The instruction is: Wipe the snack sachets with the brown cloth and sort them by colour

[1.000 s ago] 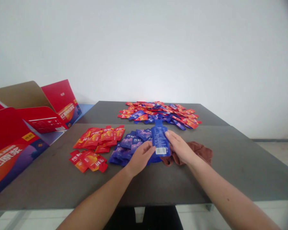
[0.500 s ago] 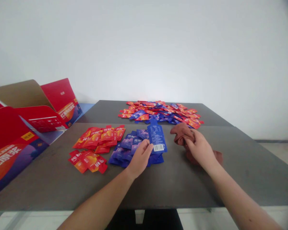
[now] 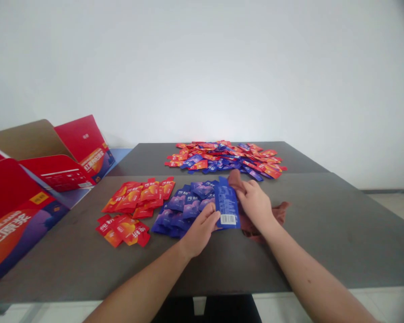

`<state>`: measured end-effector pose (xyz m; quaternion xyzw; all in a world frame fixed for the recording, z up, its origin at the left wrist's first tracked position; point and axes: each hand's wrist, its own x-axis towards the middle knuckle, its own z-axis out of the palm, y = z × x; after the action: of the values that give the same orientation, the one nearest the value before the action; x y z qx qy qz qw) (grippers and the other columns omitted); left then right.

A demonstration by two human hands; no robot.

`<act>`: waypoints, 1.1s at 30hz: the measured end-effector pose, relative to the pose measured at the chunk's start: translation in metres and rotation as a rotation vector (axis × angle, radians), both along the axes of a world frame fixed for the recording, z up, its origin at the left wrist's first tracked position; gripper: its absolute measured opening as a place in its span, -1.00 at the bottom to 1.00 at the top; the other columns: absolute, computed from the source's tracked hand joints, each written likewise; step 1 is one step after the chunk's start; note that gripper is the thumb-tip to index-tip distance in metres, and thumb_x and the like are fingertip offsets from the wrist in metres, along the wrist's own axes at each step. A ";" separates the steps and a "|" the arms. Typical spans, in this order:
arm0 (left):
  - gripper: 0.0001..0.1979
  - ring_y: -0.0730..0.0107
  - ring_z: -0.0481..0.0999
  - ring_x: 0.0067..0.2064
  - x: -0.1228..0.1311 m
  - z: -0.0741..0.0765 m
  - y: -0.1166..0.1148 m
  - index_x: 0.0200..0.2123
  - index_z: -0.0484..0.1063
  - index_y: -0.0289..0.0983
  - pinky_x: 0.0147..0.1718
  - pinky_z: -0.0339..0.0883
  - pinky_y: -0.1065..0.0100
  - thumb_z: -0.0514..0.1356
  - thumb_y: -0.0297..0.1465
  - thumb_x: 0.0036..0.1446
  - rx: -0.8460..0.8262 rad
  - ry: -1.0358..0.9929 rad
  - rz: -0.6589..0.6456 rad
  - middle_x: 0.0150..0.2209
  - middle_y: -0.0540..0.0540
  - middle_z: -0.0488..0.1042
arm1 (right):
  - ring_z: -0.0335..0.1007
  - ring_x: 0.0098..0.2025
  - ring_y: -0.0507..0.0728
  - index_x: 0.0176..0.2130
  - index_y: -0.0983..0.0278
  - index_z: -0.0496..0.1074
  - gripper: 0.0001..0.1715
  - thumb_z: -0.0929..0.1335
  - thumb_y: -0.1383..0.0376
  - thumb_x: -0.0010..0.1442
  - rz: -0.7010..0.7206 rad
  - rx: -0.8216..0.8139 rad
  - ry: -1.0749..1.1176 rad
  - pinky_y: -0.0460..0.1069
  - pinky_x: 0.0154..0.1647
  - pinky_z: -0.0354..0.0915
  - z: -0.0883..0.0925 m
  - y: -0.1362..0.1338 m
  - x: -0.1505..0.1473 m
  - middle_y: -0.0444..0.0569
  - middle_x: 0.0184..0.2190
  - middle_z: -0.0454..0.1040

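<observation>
My left hand [image 3: 200, 233] grips the lower left edge of a blue foil sachet [image 3: 226, 202], whose printed back and barcode face up. My right hand [image 3: 254, 204] is shut on a brown cloth [image 3: 263, 220] and presses it against the sachet's right edge. One fold of cloth shows above my right hand, and the rest hangs below it onto the table. Just left of the sachet, beneath my left hand, lies a group of blue-purple sachets [image 3: 183, 208].
Red-orange sachets [image 3: 131, 206] lie left of the blue group on the dark grey table [image 3: 323, 242]. A mixed heap of red and blue sachets [image 3: 222, 157] lies farther back. An open red cardboard box [image 3: 37, 179] stands at the left.
My right hand has moved back left from beside the sachet, carrying the cloth against the sachet's right edge. The sachet now stands a little farther right.
</observation>
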<state>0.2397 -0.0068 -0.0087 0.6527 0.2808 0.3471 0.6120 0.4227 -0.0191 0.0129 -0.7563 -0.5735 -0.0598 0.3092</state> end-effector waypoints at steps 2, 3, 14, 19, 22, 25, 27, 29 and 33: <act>-0.79 0.39 0.47 -0.23 0.001 0.004 -0.001 -0.20 0.31 -0.21 -0.24 0.41 0.33 -0.03 -0.24 0.27 -0.031 -0.063 0.012 -0.27 -0.03 0.46 | 0.42 -0.18 0.20 -0.13 0.25 0.48 -0.65 0.23 0.14 0.25 0.016 0.078 0.250 0.02 -0.19 0.29 0.001 -0.001 0.012 0.05 -0.20 0.48; -0.79 0.37 0.47 -0.19 0.000 0.007 -0.002 -0.20 0.30 -0.21 -0.20 0.41 0.31 -0.04 -0.25 0.28 -0.013 -0.075 0.026 -0.22 -0.06 0.47 | 0.41 -0.14 0.21 -0.11 0.26 0.46 -0.62 0.23 0.11 0.25 0.083 0.109 0.391 0.04 -0.13 0.29 0.001 -0.004 0.012 0.04 -0.18 0.50; -0.86 0.14 0.28 0.19 -0.005 0.008 -0.003 -0.17 0.40 -0.22 0.13 0.19 0.06 0.11 -0.38 0.22 0.772 0.215 0.195 0.16 -0.24 0.30 | 0.32 -0.41 0.09 -0.26 0.26 0.39 -0.54 0.23 -0.06 0.21 0.270 0.136 0.946 -0.03 -0.35 0.29 -0.003 -0.023 -0.032 -0.12 -0.43 0.43; -0.76 0.32 0.45 -0.28 -0.006 0.008 0.003 -0.28 0.41 -0.27 -0.26 0.35 0.33 0.09 -0.22 0.23 0.324 0.227 0.062 -0.31 -0.08 0.48 | 0.32 -0.41 0.06 -0.30 0.24 0.39 -0.57 0.28 -0.07 0.18 0.297 0.209 1.118 -0.06 -0.36 0.31 -0.002 -0.021 -0.027 -0.15 -0.42 0.43; -0.69 0.30 0.44 -0.28 -0.007 0.012 0.001 -0.38 0.45 -0.29 -0.25 0.31 0.34 0.05 -0.22 0.25 0.286 0.236 -0.105 -0.37 -0.06 0.48 | 0.38 -0.31 0.10 -0.19 0.24 0.41 -0.53 0.24 -0.07 0.22 0.293 0.217 1.053 -0.01 -0.24 0.35 -0.005 -0.017 -0.023 -0.10 -0.35 0.46; -0.72 0.30 0.43 -0.25 -0.007 0.014 -0.002 -0.40 0.43 -0.29 -0.19 0.29 0.33 0.07 -0.25 0.24 0.283 0.181 -0.059 -0.35 -0.05 0.47 | 0.35 -0.03 0.16 -0.03 0.24 0.39 -0.52 0.19 0.00 0.28 0.166 0.455 0.806 0.07 0.05 0.26 -0.004 -0.019 -0.009 0.00 -0.11 0.45; -0.73 0.31 0.42 -0.26 -0.005 0.012 -0.003 -0.41 0.41 -0.29 -0.20 0.30 0.32 0.08 -0.24 0.23 0.224 0.138 -0.001 -0.36 -0.05 0.46 | 0.28 0.07 0.18 0.04 0.22 0.36 -0.54 0.17 0.05 0.31 0.117 0.645 0.578 0.11 0.14 0.17 -0.001 -0.025 -0.001 0.04 -0.02 0.39; -0.74 0.30 0.43 -0.26 -0.002 0.009 -0.002 -0.35 0.41 -0.27 -0.20 0.32 0.30 0.07 -0.23 0.23 0.133 0.076 0.051 -0.35 -0.05 0.46 | 0.28 0.06 0.19 0.04 0.20 0.38 -0.55 0.16 0.07 0.32 0.258 0.683 0.347 0.10 0.10 0.21 0.001 -0.033 -0.002 0.05 -0.03 0.37; -0.76 0.26 0.44 -0.20 0.002 0.006 0.002 -0.23 0.43 -0.23 -0.17 0.32 0.25 0.04 -0.24 0.24 0.120 0.057 0.097 -0.28 -0.08 0.48 | 0.38 -0.07 0.16 -0.05 0.15 0.49 -0.59 0.22 0.04 0.28 0.717 0.304 0.015 0.00 -0.13 0.32 -0.001 -0.036 -0.023 0.03 -0.07 0.40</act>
<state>0.2418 -0.0052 -0.0024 0.6836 0.3082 0.3737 0.5459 0.3996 -0.0554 0.0119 -0.4539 -0.7836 -0.0269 0.4233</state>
